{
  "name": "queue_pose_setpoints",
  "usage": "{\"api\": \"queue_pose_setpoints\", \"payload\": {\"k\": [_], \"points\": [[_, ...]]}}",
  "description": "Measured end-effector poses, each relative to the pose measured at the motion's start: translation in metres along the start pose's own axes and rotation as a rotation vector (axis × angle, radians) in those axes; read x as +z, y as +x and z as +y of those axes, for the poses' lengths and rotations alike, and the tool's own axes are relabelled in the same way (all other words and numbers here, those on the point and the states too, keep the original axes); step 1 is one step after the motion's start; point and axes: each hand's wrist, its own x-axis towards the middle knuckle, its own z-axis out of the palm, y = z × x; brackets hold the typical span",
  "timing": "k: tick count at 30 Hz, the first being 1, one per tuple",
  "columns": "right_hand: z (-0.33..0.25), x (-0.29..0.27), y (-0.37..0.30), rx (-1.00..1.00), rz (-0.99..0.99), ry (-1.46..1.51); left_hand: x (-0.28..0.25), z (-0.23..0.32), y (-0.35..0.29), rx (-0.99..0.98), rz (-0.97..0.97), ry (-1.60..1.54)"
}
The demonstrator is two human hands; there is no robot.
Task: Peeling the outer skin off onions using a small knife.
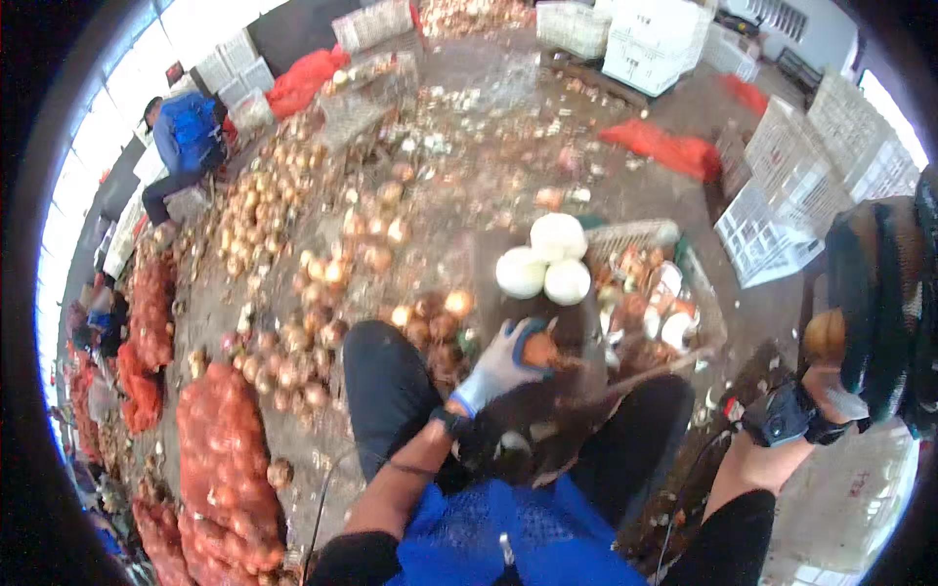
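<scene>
My left hand [498, 371], in a pale glove with dark finger faces, is closed around a brown-skinned onion [539, 349] between my knees. Just beyond it, several peeled white onions [521, 273] rest bunched together on a dark surface. At the far right my right hand [870, 313] is raised close to the camera. Its dark-coated glove fingers look bent and pressed together. A rounded tan patch shows beside them, and what they hold is not clear. My right wrist wears a dark strapped device [780, 414].
A crate [708, 303] of peels and white onion pieces stands beside my right knee. Loose onions [293, 356] cover the floor leftward, near red mesh sacks [225, 459]. White crates [772, 234] stand at right. A person in blue [191, 132] sits far left.
</scene>
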Motion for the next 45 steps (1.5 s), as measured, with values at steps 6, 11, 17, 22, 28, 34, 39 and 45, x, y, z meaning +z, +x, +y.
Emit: {"api": "queue_pose_setpoints", "payload": {"k": [6, 11, 17, 22, 28, 34, 39, 45], "points": [[0.024, 0.050, 0.013, 0.039, -0.193, 0.365, -0.019, 0.016, 0.008, -0.044, -0.046, -0.052], [-0.008, 0.010, 0.018, 0.292, -0.249, 0.737, -0.015, -0.004, -0.018, -0.061, 0.008, -0.026], [0.016, 0.015, 0.015, 0.579, -0.192, 1.056, 0.002, 0.012, -0.013, -0.171, -0.043, -0.049], [-0.055, -0.007, 0.089, 0.561, -0.345, 1.292, 0.004, 0.014, -0.012, -0.076, 0.068, 0.060], [-0.080, -0.052, 0.110, 0.542, -0.470, 1.737, 0.013, -0.027, -0.009, -0.049, 0.032, -0.003], [-0.119, -0.106, 0.112, 0.536, -1.147, 2.010, -0.010, 0.006, -0.016, -0.094, 0.060, 0.049], [-0.179, -0.138, 0.010, 0.430, -1.427, 1.775, -0.007, 0.002, -0.018, -0.005, 0.020, 0.098], [-0.184, -0.164, -0.090, 0.281, -1.585, 1.672, 0.003, -0.004, -0.005, -0.114, 0.100, -0.069]]}}
